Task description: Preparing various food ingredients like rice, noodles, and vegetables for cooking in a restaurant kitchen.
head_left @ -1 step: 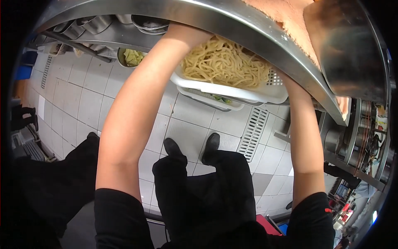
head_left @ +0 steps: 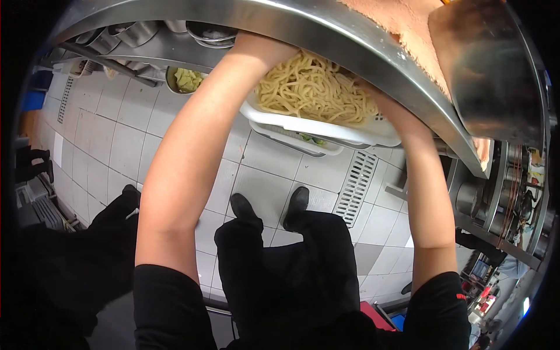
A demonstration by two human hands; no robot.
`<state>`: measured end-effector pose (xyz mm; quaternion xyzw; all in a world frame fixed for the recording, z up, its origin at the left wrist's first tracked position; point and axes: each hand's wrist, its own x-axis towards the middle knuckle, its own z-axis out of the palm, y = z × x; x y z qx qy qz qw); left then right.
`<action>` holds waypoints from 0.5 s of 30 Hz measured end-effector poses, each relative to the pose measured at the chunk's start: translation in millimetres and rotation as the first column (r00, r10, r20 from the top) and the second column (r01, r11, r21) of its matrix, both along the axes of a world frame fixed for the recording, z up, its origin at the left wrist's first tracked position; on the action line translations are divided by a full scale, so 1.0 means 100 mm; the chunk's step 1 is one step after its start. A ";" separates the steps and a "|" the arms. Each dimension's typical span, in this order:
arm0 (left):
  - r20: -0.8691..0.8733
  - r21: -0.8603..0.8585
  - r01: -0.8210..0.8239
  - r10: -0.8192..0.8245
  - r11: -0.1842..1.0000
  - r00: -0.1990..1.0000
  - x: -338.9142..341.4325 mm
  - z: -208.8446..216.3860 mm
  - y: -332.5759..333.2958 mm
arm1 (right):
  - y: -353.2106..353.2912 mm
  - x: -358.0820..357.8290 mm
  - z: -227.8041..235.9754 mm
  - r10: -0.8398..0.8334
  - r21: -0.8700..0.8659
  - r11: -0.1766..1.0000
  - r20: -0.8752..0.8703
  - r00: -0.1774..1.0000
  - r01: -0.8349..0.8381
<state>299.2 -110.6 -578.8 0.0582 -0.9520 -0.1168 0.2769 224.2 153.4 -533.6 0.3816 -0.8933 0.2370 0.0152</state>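
Since both hands sit behind the steel counter edge (head_left: 326,29), can't tell fingers' grip on noodle basket (head_left: 326,125).

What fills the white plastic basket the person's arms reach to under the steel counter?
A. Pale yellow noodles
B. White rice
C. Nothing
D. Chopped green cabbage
A: the white plastic basket is heaped with pale yellow noodles; both hands are hidden behind the steel counter edge.
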 end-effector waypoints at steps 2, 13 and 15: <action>-0.061 -0.030 -0.009 0.007 1.000 0.998 0.10 -0.01 -0.05 | -0.26 0.44 0.01 0.151 0.559 0.829 -0.224 0.963 0.000; 0.623 0.508 -0.228 -0.172 0.831 0.763 0.34 -0.18 0.69 | -0.46 0.23 -0.89 0.237 0.284 0.922 0.122 0.964 -0.263; 0.485 0.674 -0.276 -0.128 0.686 0.865 0.38 -0.68 0.64 | -0.45 0.45 -0.61 0.353 0.400 0.873 -0.121 0.928 -0.280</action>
